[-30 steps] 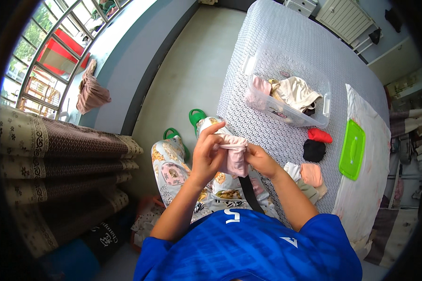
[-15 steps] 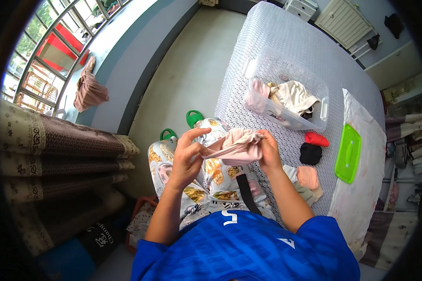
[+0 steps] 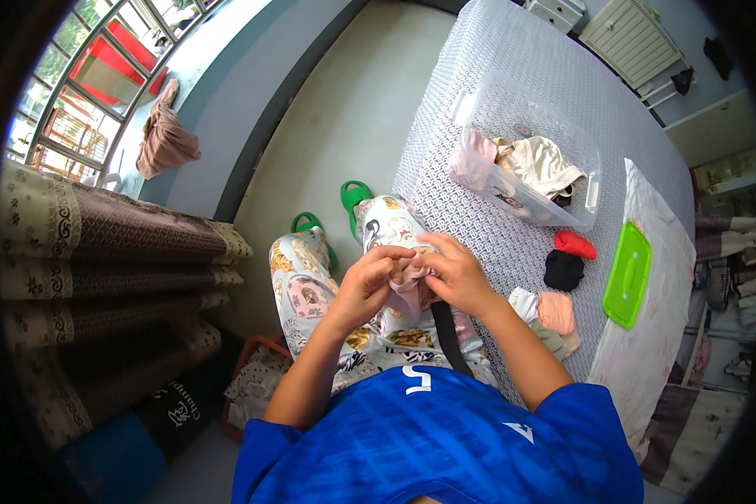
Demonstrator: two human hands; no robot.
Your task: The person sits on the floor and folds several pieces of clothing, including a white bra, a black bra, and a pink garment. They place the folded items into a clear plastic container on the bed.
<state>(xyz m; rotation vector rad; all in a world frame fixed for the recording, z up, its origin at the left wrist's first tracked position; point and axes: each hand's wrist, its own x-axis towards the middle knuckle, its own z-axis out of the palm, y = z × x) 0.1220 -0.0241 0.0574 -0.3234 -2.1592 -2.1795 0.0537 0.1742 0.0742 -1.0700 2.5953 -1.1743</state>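
Above my lap a pale pink piece of clothing (image 3: 406, 296) is bunched between my two hands; its exact kind is hard to make out. My left hand (image 3: 373, 281) pinches it from the left with bent fingers. From the right, my right hand (image 3: 454, 273) grips it, fingertips almost meeting those of the left. Part of the cloth hangs below the fingers, and the rest is hidden behind them. To the right on the bed lie a red rolled cloth (image 3: 575, 244), a black rolled cloth (image 3: 564, 270) and folded pieces in peach (image 3: 556, 312), white and grey-green.
A clear plastic box (image 3: 592, 197) holding pink and cream clothes stands on the patterned bed (image 3: 433, 160). Its green lid (image 3: 627, 275) lies on a pale cloth at the right. Curtains (image 3: 118, 252) hang at the left, beside a red-rimmed basket (image 3: 244, 370).
My hands have come together, gathering the pink cloth that was stretched between them into a small bunch. The view has shifted slightly.
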